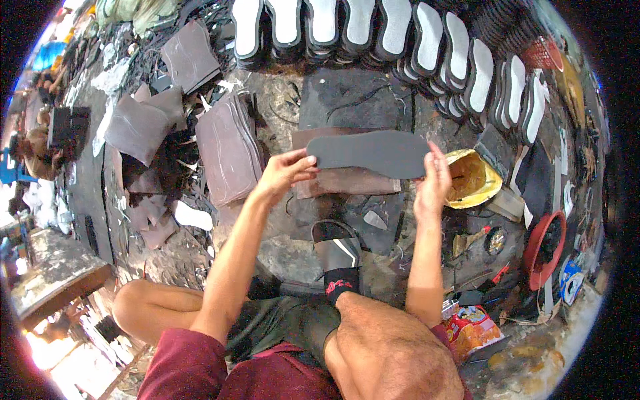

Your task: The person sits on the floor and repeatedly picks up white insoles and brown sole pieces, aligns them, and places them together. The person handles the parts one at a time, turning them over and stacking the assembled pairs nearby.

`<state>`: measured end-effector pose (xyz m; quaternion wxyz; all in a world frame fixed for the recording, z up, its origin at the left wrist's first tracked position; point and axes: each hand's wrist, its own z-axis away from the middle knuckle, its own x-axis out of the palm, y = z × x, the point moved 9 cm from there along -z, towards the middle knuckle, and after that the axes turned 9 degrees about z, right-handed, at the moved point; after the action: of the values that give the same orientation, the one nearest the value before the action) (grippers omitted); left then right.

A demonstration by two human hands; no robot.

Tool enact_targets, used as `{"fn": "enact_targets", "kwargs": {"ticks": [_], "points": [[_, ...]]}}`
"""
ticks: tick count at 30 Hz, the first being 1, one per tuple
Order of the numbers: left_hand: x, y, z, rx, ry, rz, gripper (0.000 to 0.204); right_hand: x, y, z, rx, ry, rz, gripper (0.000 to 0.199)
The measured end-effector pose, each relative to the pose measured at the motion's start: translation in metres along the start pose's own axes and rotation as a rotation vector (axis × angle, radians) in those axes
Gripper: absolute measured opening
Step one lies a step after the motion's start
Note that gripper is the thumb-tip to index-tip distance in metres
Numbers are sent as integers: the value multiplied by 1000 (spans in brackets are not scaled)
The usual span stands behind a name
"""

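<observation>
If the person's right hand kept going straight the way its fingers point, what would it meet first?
The right hand, gripping the dark grey foam sole cutout, points up the picture; probably it would first reach the dark flat sheet, then the row of white-topped soles. Depth is unclear.

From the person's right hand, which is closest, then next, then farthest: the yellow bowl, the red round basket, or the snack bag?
Measured from the right hand in the head view:
1. Yellow bowl: just right of the hand, almost touching it.
2. Red round basket: farther right and a bit lower.
3. Snack bag: well below the hand, beside the person's knee.
</observation>
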<state>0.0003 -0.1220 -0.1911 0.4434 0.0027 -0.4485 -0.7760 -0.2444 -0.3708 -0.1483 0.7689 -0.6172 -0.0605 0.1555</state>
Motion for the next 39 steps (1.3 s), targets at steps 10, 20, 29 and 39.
{"fn": "enact_targets", "kwargs": {"ticks": [10,20,29,39], "points": [[-35,-29,66,411,699,-664,36,39,67,43,220,-229,89,52],[-31,-36,65,388,722,-712,40,34,79,37,158,-217,77,52],[24,8,61,575,591,-1159,36,28,40,30,16,-143,613,53],[75,-26,22,823,-136,-1311,35,21,54,19,-59,-99,712,51]]}}
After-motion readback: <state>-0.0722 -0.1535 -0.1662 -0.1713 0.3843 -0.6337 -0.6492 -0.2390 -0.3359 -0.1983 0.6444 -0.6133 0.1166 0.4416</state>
